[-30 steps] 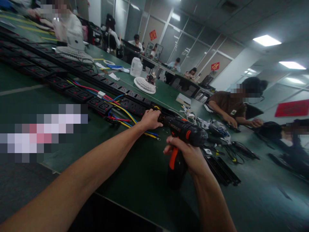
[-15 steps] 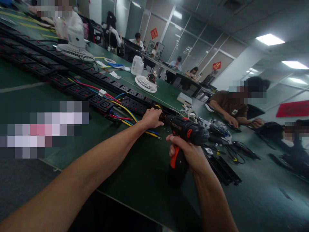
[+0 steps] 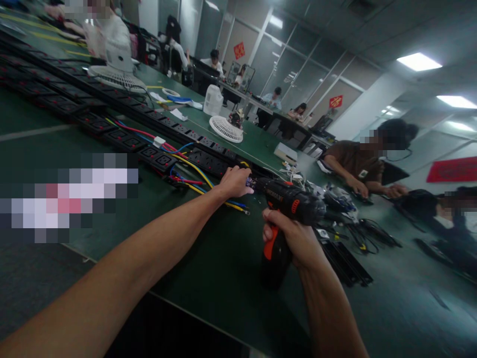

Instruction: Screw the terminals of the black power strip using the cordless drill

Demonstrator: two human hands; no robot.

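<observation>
My right hand (image 3: 294,238) is wrapped round the orange-and-black grip of a cordless drill (image 3: 288,206), which points left over the green table (image 3: 223,268). My left hand (image 3: 234,183) is closed at the drill's nose, right where the bit meets the end of a long black power strip (image 3: 203,161); what its fingers pinch is hidden. Red, blue and yellow wires (image 3: 194,179) lie loose just under that hand.
More black power strips (image 3: 67,102) run along the table to the far left. Two white fans (image 3: 226,128) and a white jug (image 3: 212,100) stand further back. Black strip parts (image 3: 345,261) and cable clutter (image 3: 343,206) lie to the right, where a seated person (image 3: 357,166) works.
The drill and both hands have stayed almost in place. The view has shifted slightly, and the drill's nose sits a little clearer of my left fingers.
</observation>
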